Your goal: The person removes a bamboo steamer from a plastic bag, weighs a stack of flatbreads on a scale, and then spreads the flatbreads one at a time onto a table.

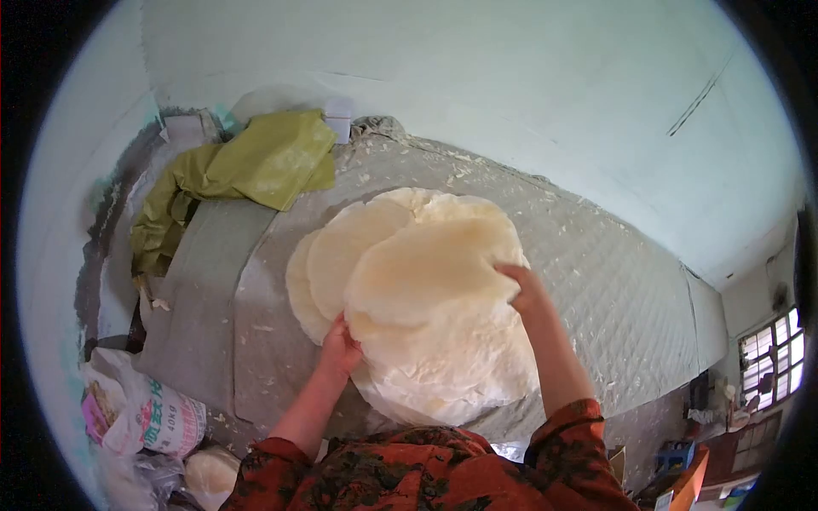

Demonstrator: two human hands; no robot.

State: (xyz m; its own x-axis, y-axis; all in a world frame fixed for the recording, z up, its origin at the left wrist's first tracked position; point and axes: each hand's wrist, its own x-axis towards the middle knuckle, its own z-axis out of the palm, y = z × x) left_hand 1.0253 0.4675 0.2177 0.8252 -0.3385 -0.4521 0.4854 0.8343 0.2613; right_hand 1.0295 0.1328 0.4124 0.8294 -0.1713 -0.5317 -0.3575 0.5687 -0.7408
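Observation:
A thick pile of thin, round, pale flatbreads point(443, 375) lies on the grey quilted cover before me. Across its top spreads one flatbread point(426, 264), larger and more yellowish at the middle. My left hand point(341, 347) pinches this sheet's left edge, thumb uppermost. At the opposite edge, my right hand point(527, 294) grips it with bent fingers, and the sheet creases there. More round flatbreads point(328, 264) stick out from the pile at the upper left. The fingers beneath the edges are hidden.
Crumbs and flakes dot the quilted cover point(596, 289). An olive-green sack point(264, 157) lies crumpled at the back left by the wall. A white printed bag point(170, 417) and another round pale piece point(211, 477) are at lower left. A barred window point(771, 362) is far right.

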